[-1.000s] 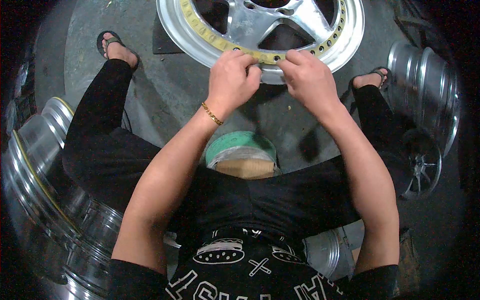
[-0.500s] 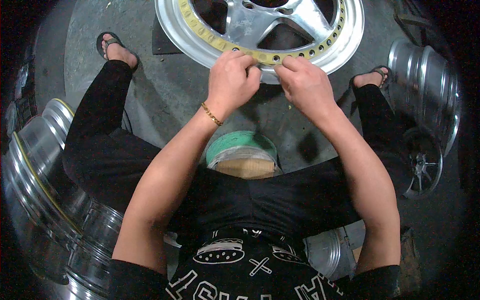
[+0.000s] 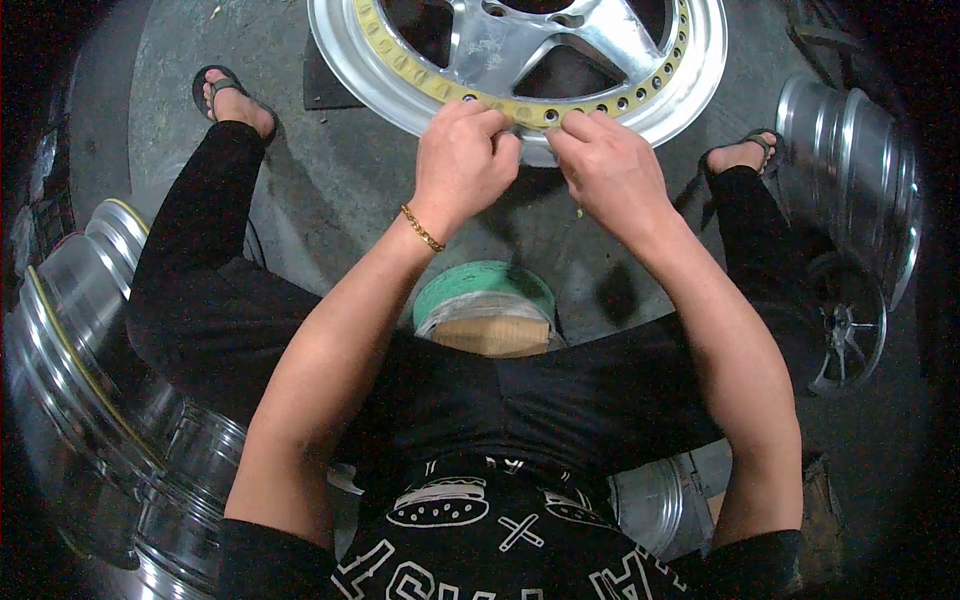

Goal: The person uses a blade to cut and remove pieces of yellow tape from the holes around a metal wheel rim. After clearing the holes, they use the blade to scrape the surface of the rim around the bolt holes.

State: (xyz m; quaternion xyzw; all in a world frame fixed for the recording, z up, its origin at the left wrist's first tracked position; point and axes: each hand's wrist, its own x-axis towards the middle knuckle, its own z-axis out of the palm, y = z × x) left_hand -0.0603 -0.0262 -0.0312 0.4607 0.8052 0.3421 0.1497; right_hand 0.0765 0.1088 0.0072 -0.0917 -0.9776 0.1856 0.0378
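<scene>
A polished metal car wheel [image 3: 490, 60] lies at the top of the view, with wide spokes and a bright outer lip. Yellow masking tape [image 3: 405, 68] runs round its inner ring. On the left the tape covers round hollows; on the right dark holes show through it. My left hand [image 3: 465, 160] is closed, fingertips on the tape at the near side of the ring. Close beside it, my right hand [image 3: 612, 170] is also closed, fingers bunched over the tape by an open hole. Whatever is between the fingers of either hand is hidden.
Stacked wheel rims [image 3: 80, 350] stand at the left. More rims [image 3: 850, 180] and a dark spoked wheel [image 3: 850, 335] are at the right. Below my hands is a round green-topped seat [image 3: 485, 285] with cardboard on it. My sandalled feet rest on the grey floor [image 3: 330, 190].
My right hand has shifted very slightly to the left along the tape. The left hand and the wheel look nearly unchanged.
</scene>
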